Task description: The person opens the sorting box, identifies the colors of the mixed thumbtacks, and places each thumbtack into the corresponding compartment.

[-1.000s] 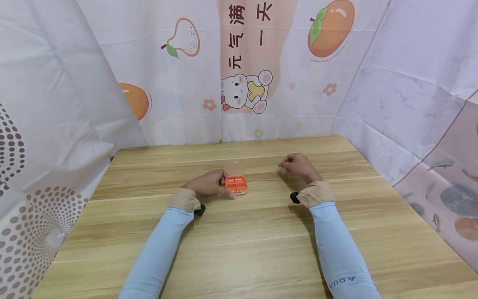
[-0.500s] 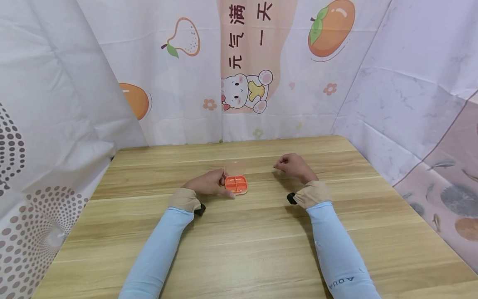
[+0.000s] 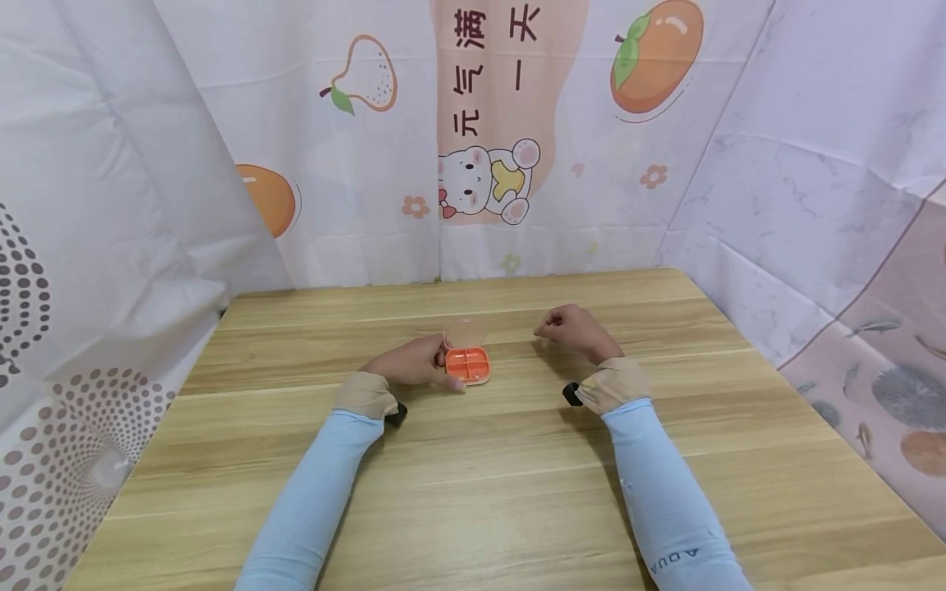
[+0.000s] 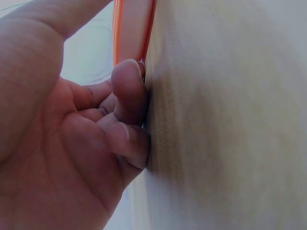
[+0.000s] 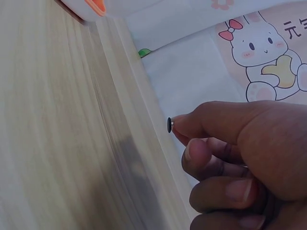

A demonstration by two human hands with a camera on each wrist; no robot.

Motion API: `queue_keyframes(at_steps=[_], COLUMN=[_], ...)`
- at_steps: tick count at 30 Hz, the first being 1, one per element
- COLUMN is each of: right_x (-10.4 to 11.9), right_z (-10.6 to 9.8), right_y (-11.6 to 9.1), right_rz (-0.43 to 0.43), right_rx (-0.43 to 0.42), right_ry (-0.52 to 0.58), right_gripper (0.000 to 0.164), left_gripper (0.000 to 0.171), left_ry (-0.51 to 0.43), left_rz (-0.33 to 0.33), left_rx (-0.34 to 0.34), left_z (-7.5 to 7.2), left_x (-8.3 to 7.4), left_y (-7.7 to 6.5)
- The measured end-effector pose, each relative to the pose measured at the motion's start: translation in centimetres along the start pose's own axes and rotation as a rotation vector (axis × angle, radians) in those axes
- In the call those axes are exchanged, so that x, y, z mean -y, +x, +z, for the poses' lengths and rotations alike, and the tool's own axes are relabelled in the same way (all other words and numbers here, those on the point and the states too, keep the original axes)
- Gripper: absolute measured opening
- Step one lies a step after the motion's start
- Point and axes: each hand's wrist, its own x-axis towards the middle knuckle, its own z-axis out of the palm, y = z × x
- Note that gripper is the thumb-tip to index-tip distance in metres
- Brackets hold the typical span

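Note:
An orange pill box (image 3: 467,365) with four-way dividers stands on the table, its clear lid (image 3: 466,332) raised at the back. Tiny light specks show in its front compartments. My left hand (image 3: 421,363) grips the box from the left, thumb at the front edge and fingers by the back left corner. In the left wrist view the orange side of the box (image 4: 132,33) shows beyond curled fingertips. To the right of the box, my right hand (image 3: 580,328) is raised above the table. Between thumb and forefinger it pinches a small black disc with a short silvery stem (image 5: 170,125), like a stud.
The wood-grain table (image 3: 473,484) reaches back to a printed curtain (image 3: 355,164) behind it. More cloth hangs at the left and right sides. Each wrist carries a small black camera.
My right hand has moved a little to the left, toward the pill box. The left hand and the box have stayed in place.

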Motion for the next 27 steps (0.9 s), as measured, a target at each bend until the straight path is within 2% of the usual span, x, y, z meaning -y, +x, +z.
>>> queue_keyframes(at_steps=[7,14,27], right_x=[0.4,1.0,1.8], right_z=[0.3,0.8,2.0], right_y=[0.1,0.3,0.6], right_rz=[-0.002,-0.029,-0.056], right_rx=[0.019,0.01,0.029], right_ry=[-0.01,-0.067,-0.067], right_gripper=[0.024,0.019,0.018], left_gripper=[0.063,0.062,0.063], left_ry=[-0.014,-0.016,-0.012], left_rz=[0.0,0.011,-0.003], left_rx=[0.002,0.004,0.001], left_z=[0.0,0.0,-0.1], left_x=[0.0,0.0,-0.1], left_y=[0.1,0.0,-0.1])
